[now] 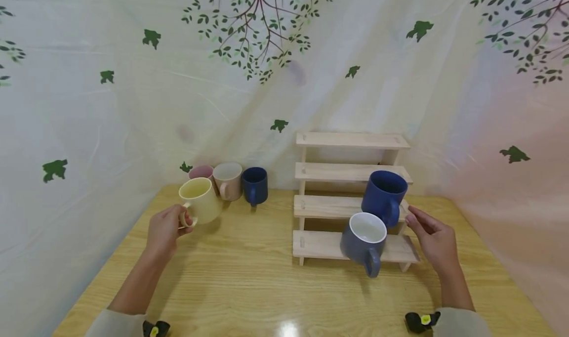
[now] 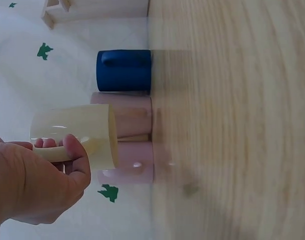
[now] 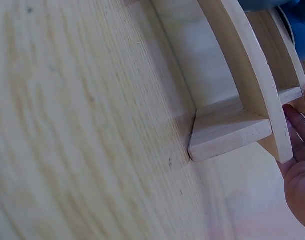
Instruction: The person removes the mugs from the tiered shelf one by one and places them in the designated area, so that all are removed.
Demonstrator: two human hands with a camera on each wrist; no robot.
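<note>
Left hand (image 1: pixel 163 232) pinches handle (image 2: pixel 53 154) of yellow mug (image 1: pixel 204 203), held just to its right; right hand (image 1: pixel 436 242) pinches rack (image 1: pixel 317 244) edge, just left. Mug looks light, stiff, slick-glazed, likely breakable; handle surest hold.

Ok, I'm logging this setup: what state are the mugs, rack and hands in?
Yellow mug: held off the table.
Pink mug: upright on the table, partly hidden.
Pale mug: upright on the table.
Navy mug: upright on the table.
Wooden rack: standing on the table.
Blue mug: upright, second step from bottom.
Grey mug: upright, bottom step.
Left hand: gripping yellow mug.
Right hand: gripping rack.
</note>
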